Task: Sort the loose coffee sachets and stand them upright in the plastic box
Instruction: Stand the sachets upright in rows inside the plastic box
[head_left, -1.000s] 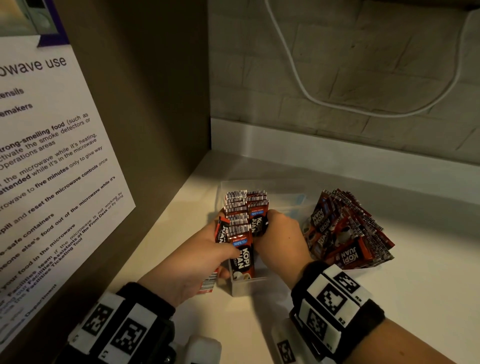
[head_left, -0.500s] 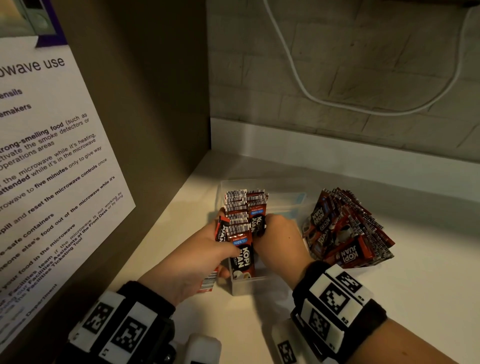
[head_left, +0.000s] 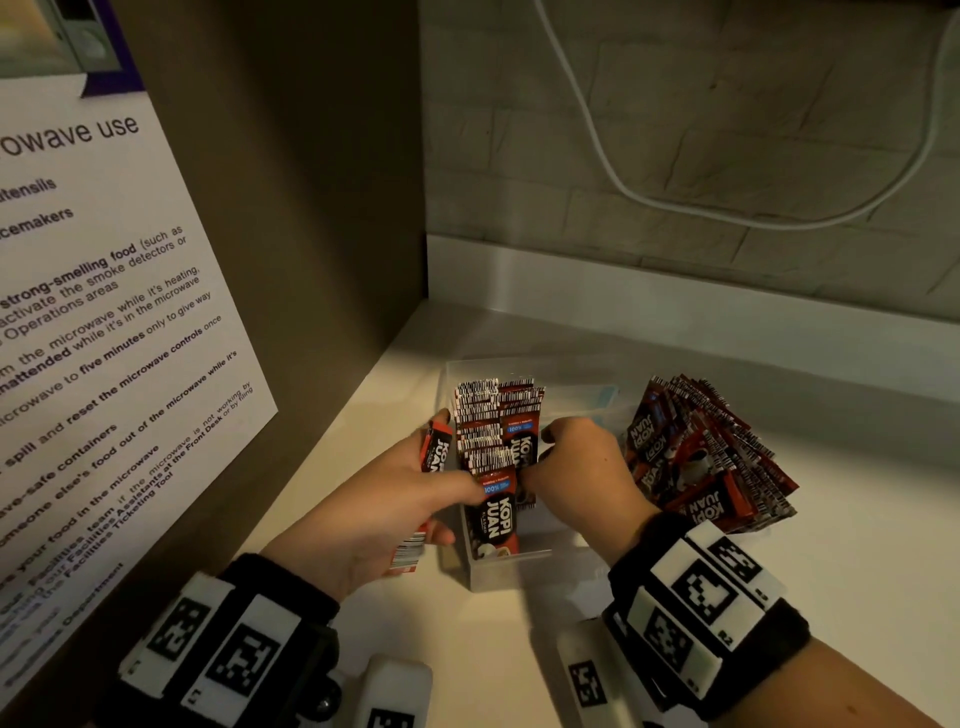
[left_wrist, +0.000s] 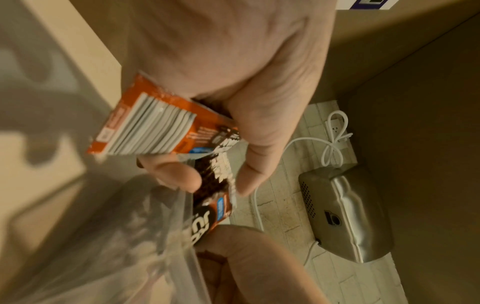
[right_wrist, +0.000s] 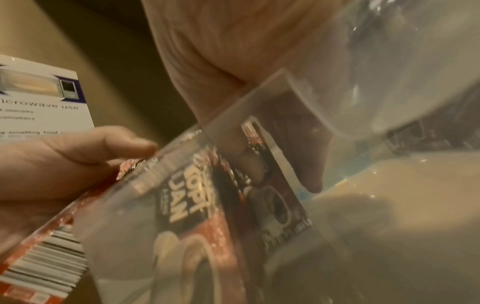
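The left hand (head_left: 384, 499) is gripping a red and black coffee sachet (head_left: 435, 453); the right hand (head_left: 576, 467) is curling its fingers among the standing sachets (head_left: 496, 415).

Black wristbands (head_left: 711, 618), white blocks with black square markers.

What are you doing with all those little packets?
Sorting Kopi Juan coffee sachets. A row of them already stands upright in the clear plastic box. The left hand holds a sachet beside the box, and the right hand steadies the row. A loose pile waits on the counter.
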